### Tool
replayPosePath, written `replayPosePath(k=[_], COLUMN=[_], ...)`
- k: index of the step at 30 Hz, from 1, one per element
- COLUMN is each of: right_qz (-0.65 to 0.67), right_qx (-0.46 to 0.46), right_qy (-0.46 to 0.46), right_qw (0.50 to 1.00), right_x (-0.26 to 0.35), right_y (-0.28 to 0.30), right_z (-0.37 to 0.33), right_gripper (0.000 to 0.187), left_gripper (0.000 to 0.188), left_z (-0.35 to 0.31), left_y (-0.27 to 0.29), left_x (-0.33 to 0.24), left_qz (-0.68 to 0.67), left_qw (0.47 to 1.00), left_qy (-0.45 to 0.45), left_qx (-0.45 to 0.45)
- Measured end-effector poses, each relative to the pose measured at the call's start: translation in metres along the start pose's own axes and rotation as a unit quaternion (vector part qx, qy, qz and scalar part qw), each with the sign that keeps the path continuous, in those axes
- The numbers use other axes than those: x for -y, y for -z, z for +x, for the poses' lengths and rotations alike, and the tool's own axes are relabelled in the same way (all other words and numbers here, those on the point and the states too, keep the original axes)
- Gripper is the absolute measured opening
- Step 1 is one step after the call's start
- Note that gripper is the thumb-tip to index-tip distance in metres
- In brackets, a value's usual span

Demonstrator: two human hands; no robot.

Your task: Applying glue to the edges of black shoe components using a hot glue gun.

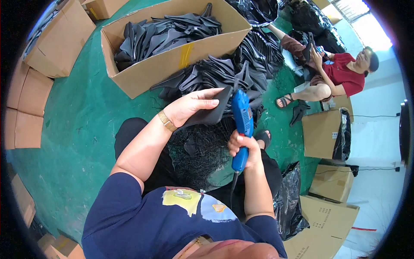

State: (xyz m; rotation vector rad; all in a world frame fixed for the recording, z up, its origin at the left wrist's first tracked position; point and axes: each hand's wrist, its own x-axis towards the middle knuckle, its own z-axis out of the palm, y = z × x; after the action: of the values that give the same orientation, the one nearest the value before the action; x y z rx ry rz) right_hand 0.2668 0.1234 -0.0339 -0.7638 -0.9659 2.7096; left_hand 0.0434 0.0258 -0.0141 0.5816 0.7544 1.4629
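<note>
My left hand (pixel 187 108) is closed on a flat black moulded piece (pixel 214 111), fingers on top and the piece slanting over my lap. In my right hand (pixel 246 149) is a blue corded power tool (pixel 243 114), gripped round its lower body. Its narrow metal tip points up, close beside the piece's right edge; whether they touch I cannot tell. Below both hands lies a heap of thin black trimmings (pixel 194 151), between my legs. Just beyond, a pile of similar black pieces (pixel 207 75) lies on the floor.
A large open carton (pixel 159 73) of black pieces stands beyond the pile. Cartons (pixel 32 93) line the left; more boxes (pixel 321 136) and a black plastic bag (pixel 289 198) are at right. A seated co-worker (pixel 347 77) at far right holds a black piece. The floor (pixel 73 129) is green.
</note>
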Motion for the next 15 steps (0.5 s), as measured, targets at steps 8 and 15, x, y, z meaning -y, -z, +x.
replayPosePath(k=[8,15], right_qz=[-0.007,-0.029], right_qx=[0.019,0.019], right_qy=[0.013,-0.027], right_qw=[1.0,0.999], right_x=[0.004,-0.007], right_y=[0.002,-0.006], right_z=[-0.005,-0.012], right_gripper=[0.027,0.028], left_gripper=[0.034,0.031], left_z=[0.012,0.016], left_y=[-0.001,0.007], left_x=[0.005,0.01], left_qz=[0.163,0.276], left_qw=[0.971,0.933], left_qy=[-0.141,-0.193], left_qx=[-0.101,-0.128])
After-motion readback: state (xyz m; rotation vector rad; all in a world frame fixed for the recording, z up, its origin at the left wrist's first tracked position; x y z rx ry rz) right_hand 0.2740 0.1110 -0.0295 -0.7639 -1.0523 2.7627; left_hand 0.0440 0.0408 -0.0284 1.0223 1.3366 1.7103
